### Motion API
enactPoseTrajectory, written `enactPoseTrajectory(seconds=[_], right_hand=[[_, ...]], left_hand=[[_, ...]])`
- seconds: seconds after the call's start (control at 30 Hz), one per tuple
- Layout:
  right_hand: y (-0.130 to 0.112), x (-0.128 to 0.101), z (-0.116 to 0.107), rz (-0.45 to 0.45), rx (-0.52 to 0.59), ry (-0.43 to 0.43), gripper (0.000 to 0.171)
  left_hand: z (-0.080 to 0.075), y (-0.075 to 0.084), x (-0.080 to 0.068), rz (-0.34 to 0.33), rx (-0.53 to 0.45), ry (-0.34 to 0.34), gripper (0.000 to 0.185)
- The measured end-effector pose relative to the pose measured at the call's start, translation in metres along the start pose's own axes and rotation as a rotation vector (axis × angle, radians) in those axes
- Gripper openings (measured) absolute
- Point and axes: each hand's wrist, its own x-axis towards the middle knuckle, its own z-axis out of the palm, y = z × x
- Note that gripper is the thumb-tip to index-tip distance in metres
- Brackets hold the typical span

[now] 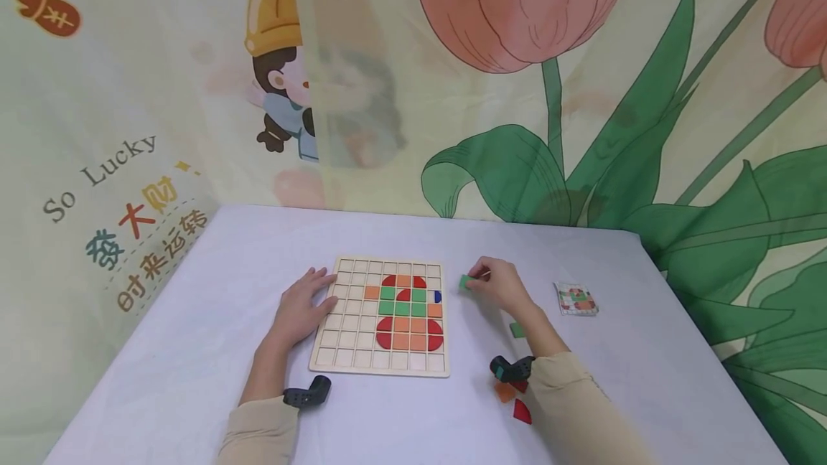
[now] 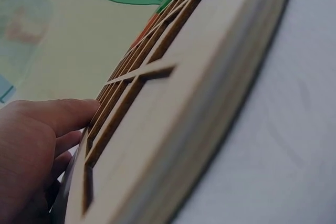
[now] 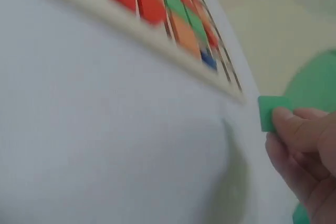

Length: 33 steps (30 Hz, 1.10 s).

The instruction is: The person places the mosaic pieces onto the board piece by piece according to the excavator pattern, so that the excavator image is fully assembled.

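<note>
A wooden grid board (image 1: 349, 359) lies on the table, with green, orange and red tiles set in the cells of its right half. One small blue half-round tile (image 1: 438, 297) sits near its right edge. My left hand (image 1: 302, 311) rests at the board's left edge, its thumb and fingertips touching the rim. To the right of the board, my right hand (image 1: 502, 284) pinches a green square tile (image 3: 266, 113) between thumb and fingers, above the table. In the right wrist view the tile is apart from the board.
Loose pieces lie by the right forearm: a green tile (image 1: 517, 330), an orange tile (image 1: 505, 392) and a red quarter-round tile (image 1: 522, 412). Farther right is a small pattern card (image 1: 577, 299). A printed cloth (image 1: 362, 185) hangs behind the white table (image 1: 258, 235).
</note>
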Motion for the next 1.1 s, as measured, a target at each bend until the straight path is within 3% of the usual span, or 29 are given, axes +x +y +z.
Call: enactPoseTrajectory(seconds=[0.27, 0.57, 1.1], right_hand=[[-0.064, 0.026, 0.055, -0.102, 0.107, -0.113, 0.006], [-0.103, 0.031, 0.092, -0.232, 0.037, -0.173, 0.005], [-0.127, 0.031, 0.121, -0.176, -0.027, -0.094, 0.004]], left_hand=[[-0.006, -0.001, -0.003, -0.02, -0.057, -0.038, 0.052], [-0.008, -0.001, -0.002, -0.022, -0.088, -0.066, 0.051], [-0.009, -0.001, -0.001, -0.005, -0.071, -0.068, 0.051]])
